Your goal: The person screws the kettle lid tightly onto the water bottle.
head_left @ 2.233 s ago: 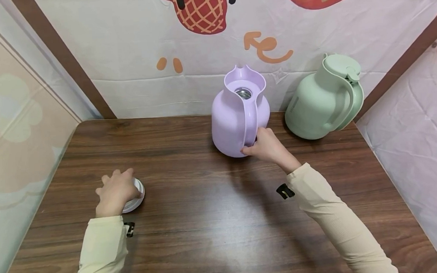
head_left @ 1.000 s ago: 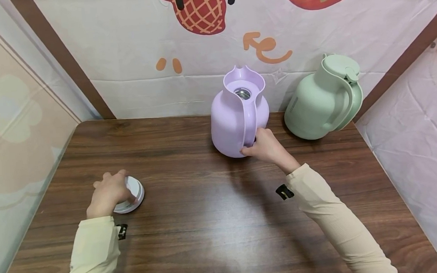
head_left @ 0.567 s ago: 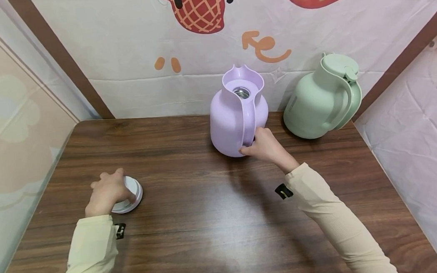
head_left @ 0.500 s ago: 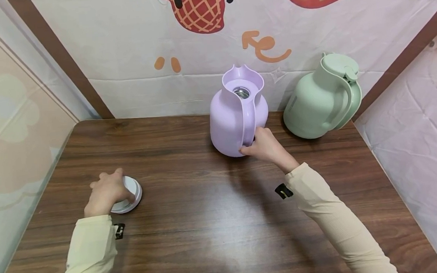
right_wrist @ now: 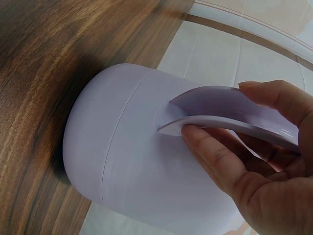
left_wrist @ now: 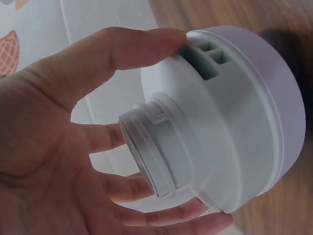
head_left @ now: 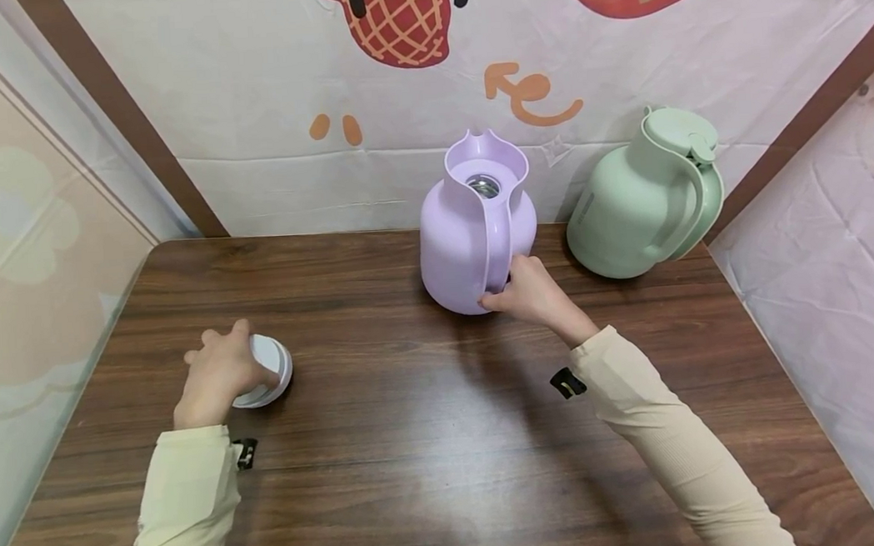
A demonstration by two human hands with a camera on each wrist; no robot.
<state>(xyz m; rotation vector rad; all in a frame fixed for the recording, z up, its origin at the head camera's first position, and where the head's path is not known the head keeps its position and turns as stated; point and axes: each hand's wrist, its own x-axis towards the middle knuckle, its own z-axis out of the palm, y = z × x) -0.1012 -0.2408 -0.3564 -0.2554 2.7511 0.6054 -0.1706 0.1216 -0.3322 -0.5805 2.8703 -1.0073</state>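
Note:
At the left of the table my left hand [head_left: 220,374] grips a round white lid [head_left: 266,351] with its thumb and fingers around the rim. In the left wrist view, the screw neck of this lid [left_wrist: 225,117] points toward my palm, and its lilac top faces the wood. My right hand [head_left: 534,296] holds the lower part of the handle on a lilac thermos jug [head_left: 450,247]. The jug stands upright, its mouth uncovered and the shiny inside showing. In the right wrist view, thumb and fingers close around the handle [right_wrist: 225,100].
A green thermos jug [head_left: 617,212] with its lid on stands at the back right, near the lilac one. Beneath everything is a dark wooden table [head_left: 383,376]. A printed white cloth [head_left: 269,108] hangs along the table's back edge.
My left hand first shifted slightly left over the lid; in the last half second hand and lid have moved a little away from me and right. The right hand and both jugs stay put.

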